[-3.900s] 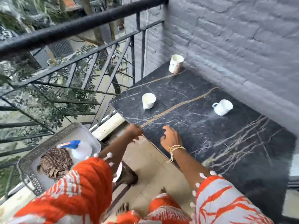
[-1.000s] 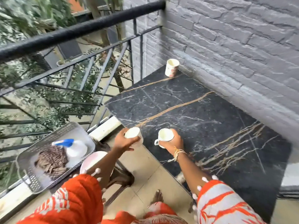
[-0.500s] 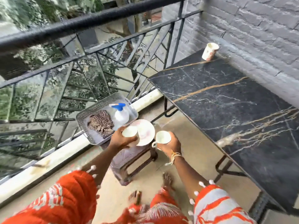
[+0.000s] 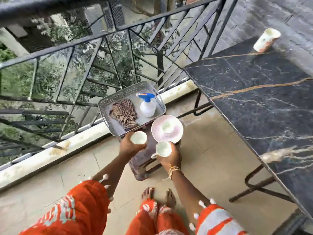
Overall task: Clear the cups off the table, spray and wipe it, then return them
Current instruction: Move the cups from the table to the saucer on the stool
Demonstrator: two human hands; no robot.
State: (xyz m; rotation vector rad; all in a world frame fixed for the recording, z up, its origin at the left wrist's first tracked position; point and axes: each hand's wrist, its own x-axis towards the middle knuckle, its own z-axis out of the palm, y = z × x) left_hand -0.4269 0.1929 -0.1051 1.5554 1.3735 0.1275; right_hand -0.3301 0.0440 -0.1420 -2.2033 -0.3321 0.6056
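- Head view: left hand [image 4: 130, 146] curls its fingers round a white cup [image 4: 138, 137] above the stool [image 4: 144, 160].
- Right hand [image 4: 170, 157] grips a handled cup [image 4: 163, 149] beside the saucer [image 4: 176, 133].
- A third cup [image 4: 265, 40] stands on the table [image 4: 264, 92].

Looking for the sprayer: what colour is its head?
Blue, on a white bottle in the tray; head view.

railing [image 4: 108, 33] behind | stool [image 4: 144, 160] on tiled floor [image 4: 211, 160] | brick wall [image 4: 271, 16] right
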